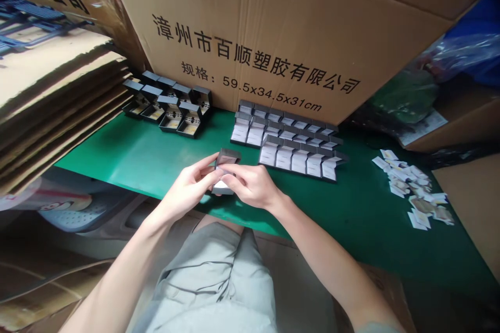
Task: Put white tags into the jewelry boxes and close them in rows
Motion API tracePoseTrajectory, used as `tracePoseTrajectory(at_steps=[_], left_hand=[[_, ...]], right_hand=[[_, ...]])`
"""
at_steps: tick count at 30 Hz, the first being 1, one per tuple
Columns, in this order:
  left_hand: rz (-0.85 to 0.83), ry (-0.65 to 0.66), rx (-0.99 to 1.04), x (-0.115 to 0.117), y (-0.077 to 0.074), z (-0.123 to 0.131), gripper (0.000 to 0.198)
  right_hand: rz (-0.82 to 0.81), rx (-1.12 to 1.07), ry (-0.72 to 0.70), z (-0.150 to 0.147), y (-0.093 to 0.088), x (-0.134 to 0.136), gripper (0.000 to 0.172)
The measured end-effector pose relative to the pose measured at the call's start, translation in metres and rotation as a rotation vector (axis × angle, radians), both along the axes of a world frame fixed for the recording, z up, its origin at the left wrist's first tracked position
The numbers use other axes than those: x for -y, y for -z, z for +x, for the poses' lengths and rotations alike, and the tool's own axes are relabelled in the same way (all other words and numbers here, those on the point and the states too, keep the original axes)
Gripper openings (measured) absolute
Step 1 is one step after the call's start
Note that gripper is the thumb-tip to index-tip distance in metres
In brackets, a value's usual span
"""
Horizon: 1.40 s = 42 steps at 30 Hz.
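Near the front edge of the green table, my left hand (192, 186) grips a small black hinged box (228, 156) from its left side. The box's lid stands raised, and something white shows in its lower part. My right hand (250, 183) is closed over the box from the right, its fingers and thumb at the inside. Whether those fingers pinch a separate piece is hidden. Just beyond to the right stand rows of open black boxes (299, 158) with white inserts. To the left is a group of open black boxes (189, 119) with pale yellowish pieces inside.
White cards and small pieces (417, 187) lie in a loose pile at the right of the green table (344, 218). A large cardboard carton (265, 21) walls off the back. Stacked cardboard sheets (58, 109) border the left. Plastic bags (414, 88) sit at the back right.
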State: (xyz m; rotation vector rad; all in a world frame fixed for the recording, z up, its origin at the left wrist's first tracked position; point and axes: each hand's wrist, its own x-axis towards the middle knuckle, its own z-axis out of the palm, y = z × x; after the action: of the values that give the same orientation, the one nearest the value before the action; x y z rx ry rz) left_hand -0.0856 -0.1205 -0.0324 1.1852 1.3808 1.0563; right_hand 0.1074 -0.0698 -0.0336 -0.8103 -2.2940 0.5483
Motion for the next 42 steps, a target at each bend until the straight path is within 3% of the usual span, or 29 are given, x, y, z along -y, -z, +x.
tracePoseTrajectory(at_steps=[7, 15, 26, 34, 42], left_hand=[[0.003, 0.012, -0.024, 0.0, -0.001, 0.002, 0.074], [-0.037, -0.067, 0.166, -0.002, 0.001, 0.004, 0.079], [-0.026, -0.058, 0.207, -0.003, -0.005, 0.009, 0.077], [-0.048, -0.041, 0.141, -0.003, 0.003, 0.002, 0.078], [-0.041, 0.039, 0.134, -0.001, -0.006, 0.004, 0.071]], right_hand=[[-0.105, 0.011, 0.018, 0.0, 0.001, 0.001, 0.034], [0.071, -0.128, 0.063, 0.002, 0.004, -0.002, 0.049], [0.131, 0.014, 0.113, 0.003, 0.008, -0.005, 0.047], [0.34, -0.071, 0.172, 0.0, 0.012, -0.007, 0.025], [0.603, -0.034, 0.229, 0.002, 0.008, -0.01, 0.017]])
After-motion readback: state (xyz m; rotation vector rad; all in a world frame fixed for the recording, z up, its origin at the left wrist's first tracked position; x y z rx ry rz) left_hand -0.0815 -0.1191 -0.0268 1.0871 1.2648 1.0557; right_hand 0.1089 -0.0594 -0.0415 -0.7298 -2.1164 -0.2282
